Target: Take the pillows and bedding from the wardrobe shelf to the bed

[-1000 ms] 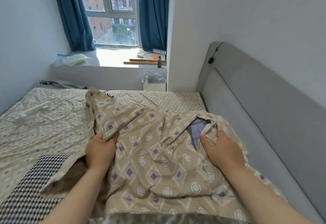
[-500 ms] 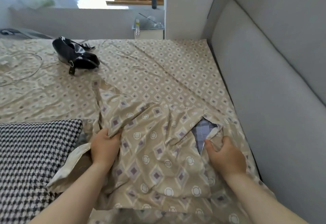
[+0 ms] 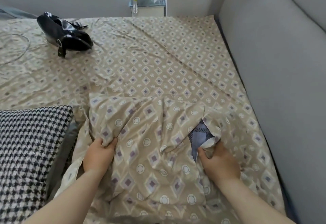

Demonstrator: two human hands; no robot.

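A: Status on the bedding?

B: Bed (image 3: 158, 56) runs out ahead of both hands. Headboard (image 3: 273, 65) is off to the right of the right hand. Beige patterned pillow (image 3: 150, 153) is down on the bed, under and just ahead of both hands.

A: Anything else?

B: Houndstooth pillow (image 3: 26, 144) just left of the left hand, butting against the beige one. Black bag (image 3: 65, 33) well ahead of the left hand, clear of the work.

A: Grips?

B: Left hand (image 3: 97, 155) bunches a fold of its fabric between thumb and fingers. Right hand (image 3: 220, 163) has fingers curled round the flap at its opening. Checked inner (image 3: 201, 134) shows just ahead of that thumb.

A: Next move?

B: My read: seat it at the headboard. Pillow spans hand to hand, so its long axis looks crosswise to the headboard. Right hand is nearer, so it probably leads a turn and a shift rightward. Near end is out of frame, can't confirm.
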